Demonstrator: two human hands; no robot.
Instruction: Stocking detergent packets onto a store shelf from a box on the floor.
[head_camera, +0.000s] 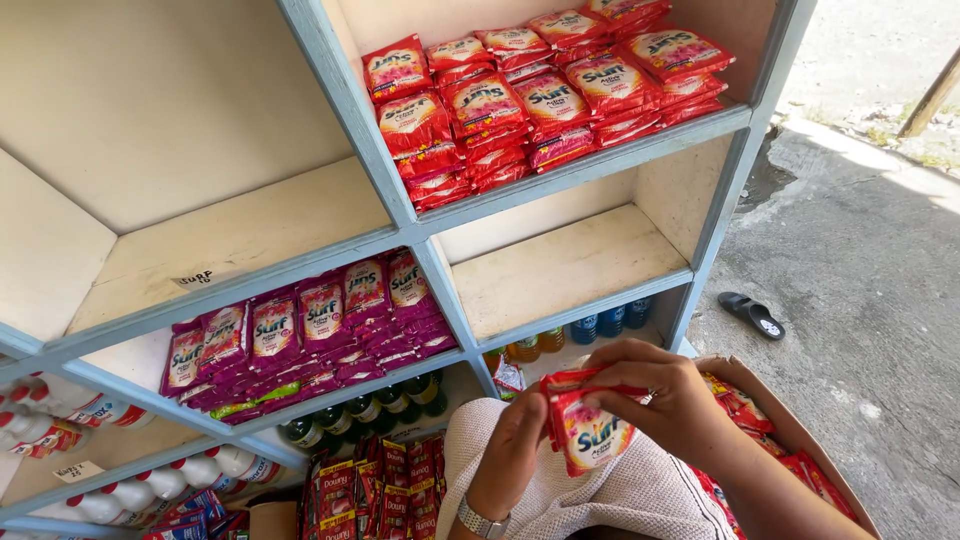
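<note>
Lower centre of frame: my left hand (520, 440) and right hand (672, 392) both pinching red sachet stack (588, 428), fingers closed on top edge. Looks light, floppy, slick foil, so I'd grip seams. Cardboard box (800, 432) sits lower right.

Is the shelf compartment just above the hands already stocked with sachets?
No, that compartment is bare wood; both hands hold red sachets below it.

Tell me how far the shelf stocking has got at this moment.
Done: rows of red sachets fill the top right shelf, and purple sachets fill the compartment below left. In hand: the left hand and right hand together hold a small stack of red sachets. Left: more red packets in the cardboard box, and the bare middle right shelf.
</note>
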